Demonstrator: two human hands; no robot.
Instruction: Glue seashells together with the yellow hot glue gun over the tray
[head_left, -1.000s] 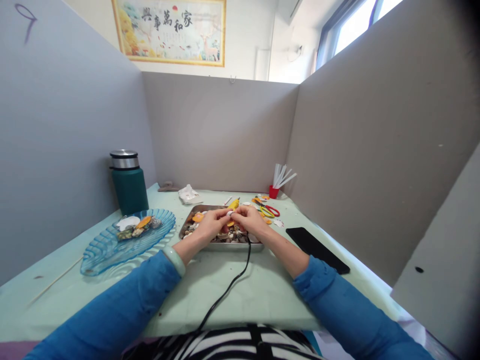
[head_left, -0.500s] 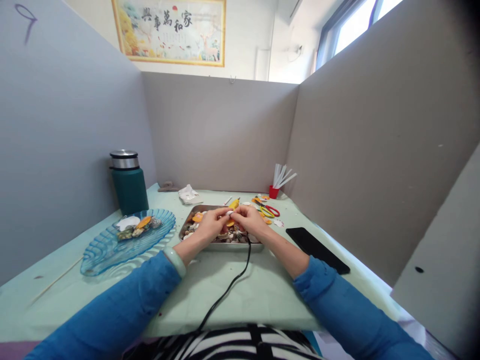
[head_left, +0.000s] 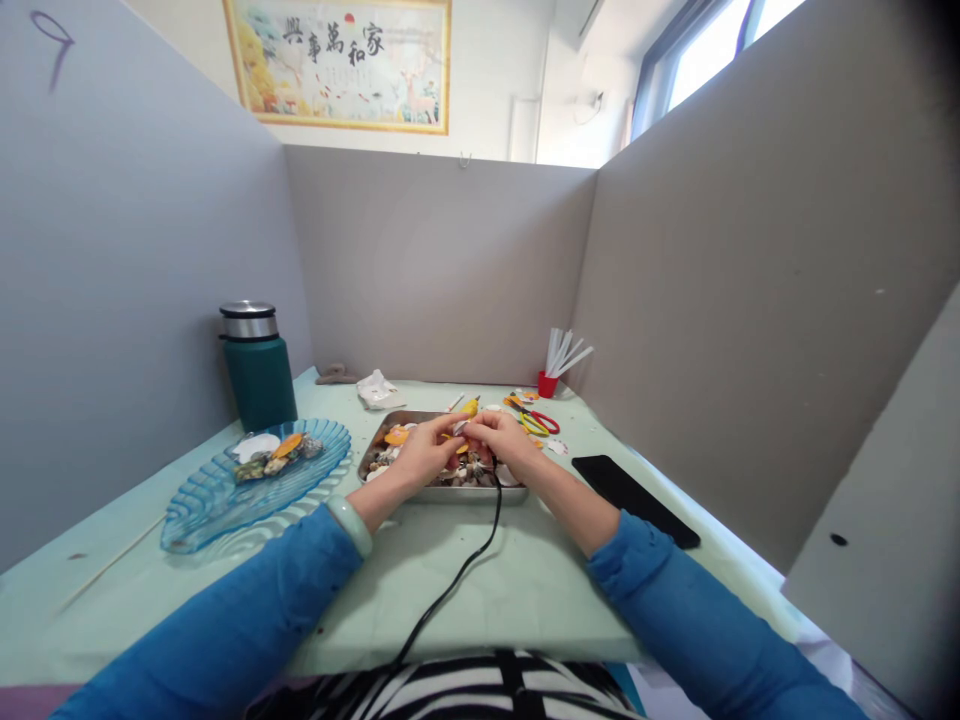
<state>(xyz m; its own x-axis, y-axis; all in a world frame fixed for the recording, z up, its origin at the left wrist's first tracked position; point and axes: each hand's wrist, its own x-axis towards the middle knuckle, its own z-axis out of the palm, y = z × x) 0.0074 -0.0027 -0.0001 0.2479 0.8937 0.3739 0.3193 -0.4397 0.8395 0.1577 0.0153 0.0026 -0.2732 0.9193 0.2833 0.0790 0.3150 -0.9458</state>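
Observation:
Over the metal tray [head_left: 439, 494], my left hand [head_left: 421, 452] and my right hand [head_left: 508, 445] meet fingertip to fingertip. Both are closed in a pinch on a small whitish shell [head_left: 460, 427], mostly covered by the fingers. Shells and pebbles [head_left: 469, 472] of mixed colours fill the tray, with an orange disc [head_left: 396, 435] among them at the left. Just behind my fingers the tip of a yellow glue gun [head_left: 471, 406] shows; its body is hidden. A black cord [head_left: 459, 578] runs from beneath my right hand to the table's front edge.
Left stand a blue fluted plate [head_left: 184, 530] bearing shells, a green bottle [head_left: 259, 375] and a thin stick [head_left: 112, 562]. Right lie a black phone [head_left: 634, 500], scissors [head_left: 544, 421] and a red cup [head_left: 547, 384] of white sticks. Grey partitions [head_left: 442, 265] enclose the table.
My fingers have shifted slightly around the small shell, which now appears turned and more covered. The arms and the things on the table stay where they were.

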